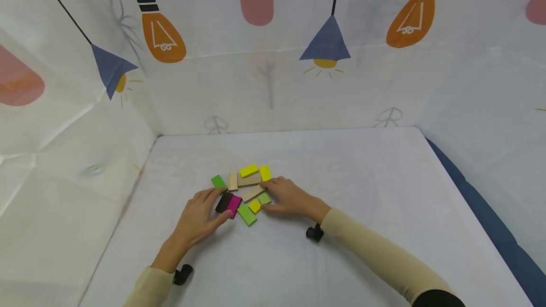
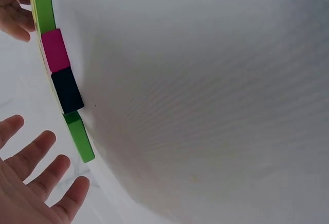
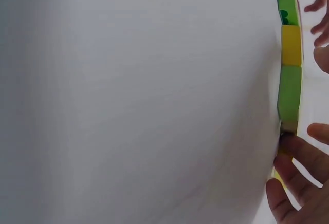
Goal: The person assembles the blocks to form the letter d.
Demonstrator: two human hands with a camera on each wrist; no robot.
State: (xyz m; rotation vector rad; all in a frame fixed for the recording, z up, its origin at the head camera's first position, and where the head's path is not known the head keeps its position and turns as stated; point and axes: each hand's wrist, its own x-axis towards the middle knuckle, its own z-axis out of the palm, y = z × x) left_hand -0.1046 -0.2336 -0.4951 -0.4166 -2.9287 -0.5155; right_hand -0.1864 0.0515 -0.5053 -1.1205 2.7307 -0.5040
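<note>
Several small coloured blocks lie flat in a loose cluster on the white table. My left hand (image 1: 197, 219), fingers spread, reaches round the cluster's left side, near a black block (image 1: 224, 202), a magenta block (image 1: 234, 203) and a green block (image 1: 219, 182). In the left wrist view its fingers (image 2: 37, 154) are apart and hold nothing. Across the cluster, my right hand (image 1: 291, 197) has its fingertips at a wooden block (image 1: 254, 194), with the thumb close to a yellow block (image 1: 255, 205) and a light green block (image 1: 264, 198). Its fingers (image 3: 303, 154) look extended in the right wrist view.
More blocks of the cluster are yellow (image 1: 249, 170), plain wood (image 1: 232, 181) and light green (image 1: 246, 214). The white table (image 1: 341, 169) stretches around them. A white sheet printed with lamps (image 1: 273, 79) hangs behind and at both sides. A dark blue surface (image 1: 477, 207) shows beyond the right edge.
</note>
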